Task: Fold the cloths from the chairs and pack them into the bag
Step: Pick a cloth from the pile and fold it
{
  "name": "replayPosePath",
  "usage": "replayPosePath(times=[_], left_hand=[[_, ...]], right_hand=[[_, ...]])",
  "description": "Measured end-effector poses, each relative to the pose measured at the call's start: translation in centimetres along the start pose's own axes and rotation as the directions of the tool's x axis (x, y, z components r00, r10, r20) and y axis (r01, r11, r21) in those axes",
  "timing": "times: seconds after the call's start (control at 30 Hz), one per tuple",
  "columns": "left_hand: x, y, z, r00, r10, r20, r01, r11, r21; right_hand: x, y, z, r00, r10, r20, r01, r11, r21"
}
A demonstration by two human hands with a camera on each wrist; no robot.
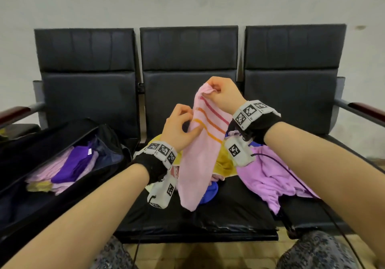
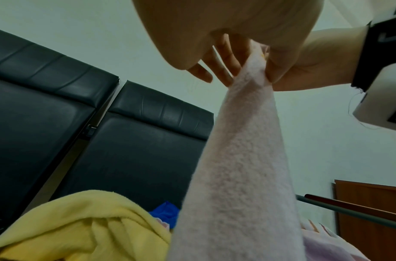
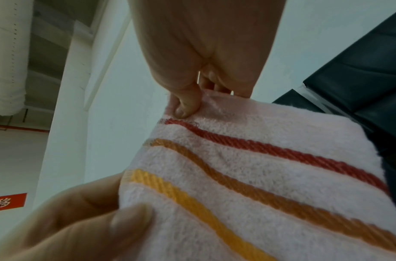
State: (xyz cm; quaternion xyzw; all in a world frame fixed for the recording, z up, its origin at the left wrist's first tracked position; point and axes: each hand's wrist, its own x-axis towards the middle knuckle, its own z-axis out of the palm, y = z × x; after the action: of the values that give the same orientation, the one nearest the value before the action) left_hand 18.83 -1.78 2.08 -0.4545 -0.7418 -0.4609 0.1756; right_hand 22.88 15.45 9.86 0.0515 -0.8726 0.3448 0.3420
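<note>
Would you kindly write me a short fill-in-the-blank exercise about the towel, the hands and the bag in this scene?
1. The right hand pinches the top corner of the ____ striped towel.
2. The left hand holds the towel's edge ____ the right hand.
3. The open bag lies on the ____ seat.
4. The yellow cloth lies on the ____ seat.

Missing words: pink; below; left; middle
</note>
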Motion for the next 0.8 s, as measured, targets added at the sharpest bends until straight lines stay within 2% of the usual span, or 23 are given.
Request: replayPosePath(times=[0.07,0.13,0.23,0.27,0.33,0.4,0.47,0.53,0.67,0.8], left_hand=[[0.2,0.4,-0.2,0.999,-0.004,0.033,0.004,1.000,-0.014],[0.3,0.7,-0.1,0.993,-0.063,0.098,0.064,0.998,-0.007],[-0.1,0.2,0.5,0.960,-0.114,0.254,0.079,0.986,0.143],[-0.3,-0.2,0.7,0.958,-0.120,0.262,0.068,0.977,0.200],[-0.7,-1.0,0.7,0.966,-0.150,0.209,0.099,0.966,0.237],[-0.9,-1.3,0.4,0.970,-0.170,0.174,0.139,0.974,0.177],[-0.9,-1.1,0.0,0.976,-0.132,0.175,0.108,0.984,0.138],[-0.4,-1.1,0.0,0.981,-0.086,0.174,0.064,0.990,0.125],[-0.5,-0.7,0.6,0.985,-0.041,0.169,0.020,0.992,0.124],[-0.3,0.3,0.6,0.978,-0.103,0.180,0.119,0.990,-0.081]], right_hand=[[0.5,-0.5,-0.7,1.000,0.001,-0.002,-0.001,1.000,-0.020],[1.0,-0.7,-1.2,1.000,0.009,-0.007,-0.009,1.000,-0.024],[1.8,-1.1,-2.2,0.998,0.020,-0.064,-0.021,1.000,-0.015],[2.0,-1.3,-2.6,0.997,0.018,-0.075,-0.018,1.000,-0.004],[2.1,-2.0,-3.4,0.999,-0.013,-0.034,0.012,1.000,-0.019],[2.2,-2.5,-4.0,0.996,-0.046,0.071,0.052,0.994,-0.091],[2.3,-2.7,-4.3,0.986,-0.070,0.153,0.092,0.986,-0.138],[2.3,-2.5,-4.4,0.983,-0.078,0.166,0.104,0.982,-0.155],[2.1,-2.0,-4.4,0.993,-0.071,0.096,0.084,0.988,-0.134],[1.9,-1.8,-4.1,0.980,-0.065,0.190,0.080,0.994,-0.075]])
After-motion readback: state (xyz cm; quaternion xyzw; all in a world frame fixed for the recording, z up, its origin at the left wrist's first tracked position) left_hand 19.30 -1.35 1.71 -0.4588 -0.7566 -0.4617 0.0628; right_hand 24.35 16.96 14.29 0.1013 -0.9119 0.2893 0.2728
